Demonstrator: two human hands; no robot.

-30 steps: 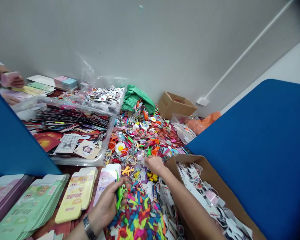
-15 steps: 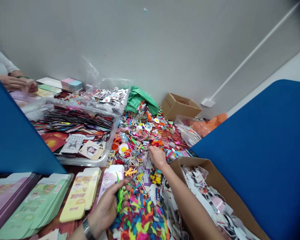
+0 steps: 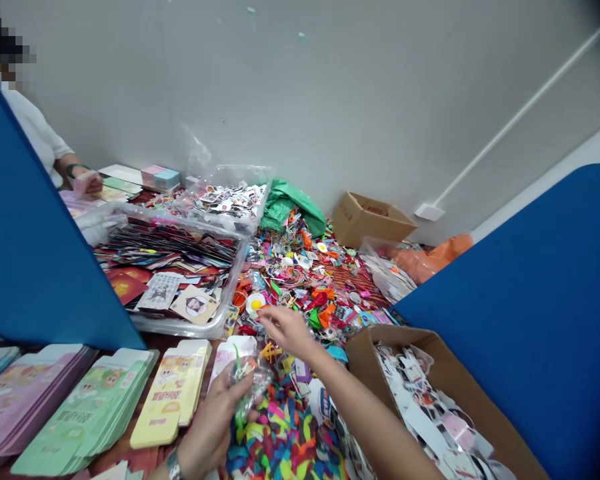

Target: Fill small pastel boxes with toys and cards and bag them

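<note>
My left hand point(image 3: 217, 417) is closed around a bright green toy figure point(image 3: 239, 420) and a small clear plastic packet point(image 3: 257, 383). It hovers at the left edge of a heap of colourful small rubbery pieces point(image 3: 285, 433). My right hand point(image 3: 287, 332) stretches over the pile of small trinkets, fingers apart, and I see nothing held in it. Its fingertips are close to a fried-egg toy point(image 3: 255, 304); whether they touch it I cannot tell. Yellow-orange little figures point(image 3: 270, 352) lie just below that hand.
Flat printed boxes in purple point(image 3: 30, 400), green point(image 3: 87, 407) and yellow point(image 3: 173, 390) stand in stacks at left. Behind them is a clear tub point(image 3: 205, 328) of cards. A carton point(image 3: 460, 367) of cutouts sits right. Blue partitions point(image 3: 540, 293) flank me. A co-worker's hand point(image 3: 90, 181) shows far left.
My right hand has moved left from the middle of the pile towards the fried-egg toy. A clear packet now shows in my left hand with the green toy. The view has shifted slightly.
</note>
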